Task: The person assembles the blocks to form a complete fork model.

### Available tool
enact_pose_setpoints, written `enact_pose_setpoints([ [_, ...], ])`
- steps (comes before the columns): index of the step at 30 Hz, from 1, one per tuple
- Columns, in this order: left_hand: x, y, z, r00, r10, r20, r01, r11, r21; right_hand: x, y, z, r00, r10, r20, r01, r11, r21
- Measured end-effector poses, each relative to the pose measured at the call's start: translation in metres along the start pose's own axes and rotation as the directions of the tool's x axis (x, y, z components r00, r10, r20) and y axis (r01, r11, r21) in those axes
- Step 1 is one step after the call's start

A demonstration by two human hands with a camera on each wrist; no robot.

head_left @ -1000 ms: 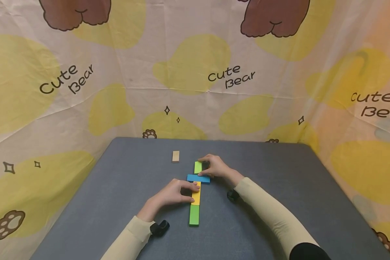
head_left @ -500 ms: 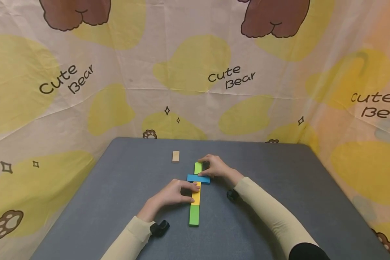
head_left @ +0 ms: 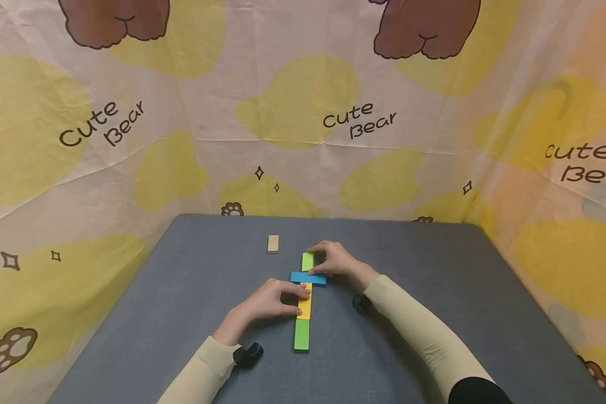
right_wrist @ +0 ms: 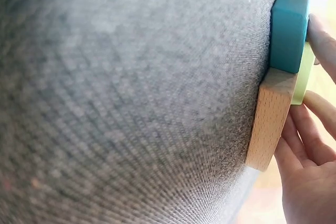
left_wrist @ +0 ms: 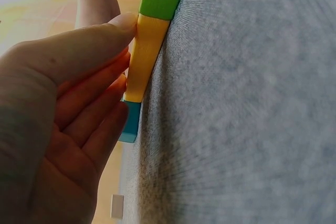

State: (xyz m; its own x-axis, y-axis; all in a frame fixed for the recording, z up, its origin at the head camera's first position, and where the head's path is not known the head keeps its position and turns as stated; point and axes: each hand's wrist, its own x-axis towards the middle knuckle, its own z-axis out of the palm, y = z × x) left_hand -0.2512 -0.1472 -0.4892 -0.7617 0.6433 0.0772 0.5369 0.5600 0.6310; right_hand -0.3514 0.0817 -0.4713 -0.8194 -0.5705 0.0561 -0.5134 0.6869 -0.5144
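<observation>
In the head view, a green block [head_left: 302, 335], a yellow block [head_left: 305, 303], a crosswise blue block [head_left: 308, 278] and a light green block [head_left: 308, 261] form a line on the table. My left hand [head_left: 267, 298] grips the yellow block from the left, thumb at its near end and fingers at its far end. With thumb and fingers, my right hand [head_left: 337, 259] holds the light green block from the right; its thumb also lies by the blue block. A bare wood block [right_wrist: 270, 121] stands against the blue one in the right wrist view, mostly hidden by my hand from above.
A small pale wooden block [head_left: 273, 244] lies apart at the far left of the line. The grey table [head_left: 207, 247] extends to both sides and ends at a hanging printed cloth [head_left: 293, 101] behind and beside it.
The far end of the light green block sits very slightly lower in the head view than a second ago. Both hands and the other blocks have stayed in place.
</observation>
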Motion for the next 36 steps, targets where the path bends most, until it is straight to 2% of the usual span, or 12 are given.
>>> enact_pose_setpoints([
  [36,-0.0019,0.0042,0.0018,1.0,0.002,-0.01,-0.002,1.0,0.006,-0.0021,0.0011,0.0001,1.0,-0.019,0.012,0.019,1.0,0.009],
])
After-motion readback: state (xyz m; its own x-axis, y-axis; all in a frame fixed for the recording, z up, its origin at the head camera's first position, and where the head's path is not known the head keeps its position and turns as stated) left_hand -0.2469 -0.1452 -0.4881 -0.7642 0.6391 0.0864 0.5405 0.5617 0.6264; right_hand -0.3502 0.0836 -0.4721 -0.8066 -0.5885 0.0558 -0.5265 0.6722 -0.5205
